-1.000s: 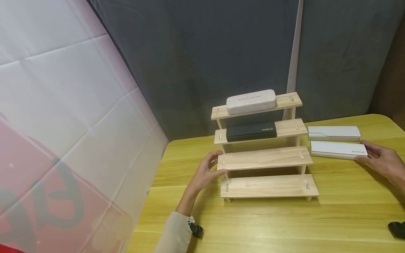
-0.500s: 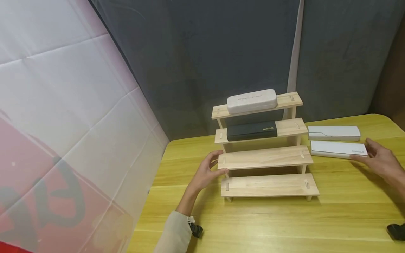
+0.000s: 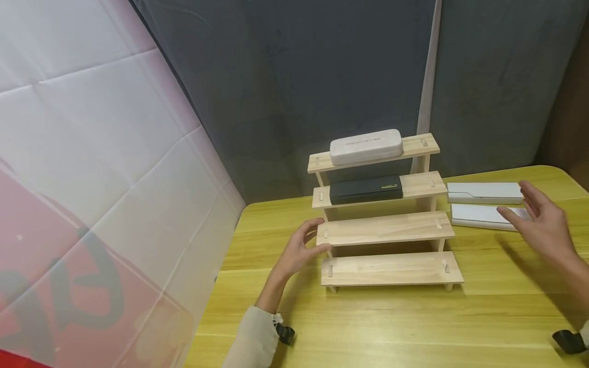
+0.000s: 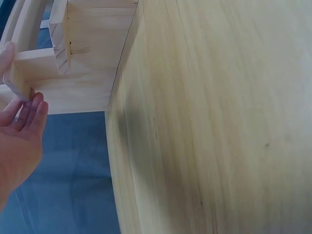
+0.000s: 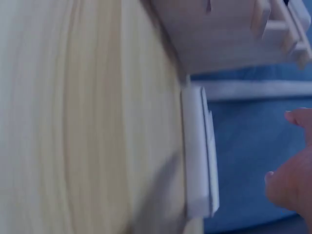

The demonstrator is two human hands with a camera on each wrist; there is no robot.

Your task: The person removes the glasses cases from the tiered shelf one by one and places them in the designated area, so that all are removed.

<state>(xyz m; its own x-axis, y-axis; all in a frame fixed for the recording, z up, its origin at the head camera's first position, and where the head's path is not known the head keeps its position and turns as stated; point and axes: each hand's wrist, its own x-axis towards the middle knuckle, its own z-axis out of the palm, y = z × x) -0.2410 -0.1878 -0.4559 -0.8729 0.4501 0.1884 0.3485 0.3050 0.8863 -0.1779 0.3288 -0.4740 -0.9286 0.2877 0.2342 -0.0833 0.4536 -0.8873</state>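
My left hand (image 3: 294,254) grips the left end of a stepped wooden display stand (image 3: 384,230), thumb in front and fingers behind a middle shelf. The left wrist view shows that hand (image 4: 19,151) pinching the board's end. My right hand (image 3: 547,225) is spread, with thumb and fingers apart, over the right ends of two white eyeglass cases. The front case (image 3: 478,214) is partly covered by it, and the rear case (image 3: 483,190) lies just behind. In the right wrist view the hand (image 5: 295,180) holds nothing, apart from a white case (image 5: 197,156).
A pale rounded eyeglass case (image 3: 365,147) sits on the top shelf, a black case (image 3: 359,190) on the shelf below. Everything stands on a yellow wood-grain table (image 3: 368,327). Grey curtain (image 3: 299,92) hangs behind; a white printed sheet (image 3: 115,128) is at left.
My right hand has let go of the front white case's right end and lifted, its fingers spreading towards the rear case. The left hand stays on the stand.
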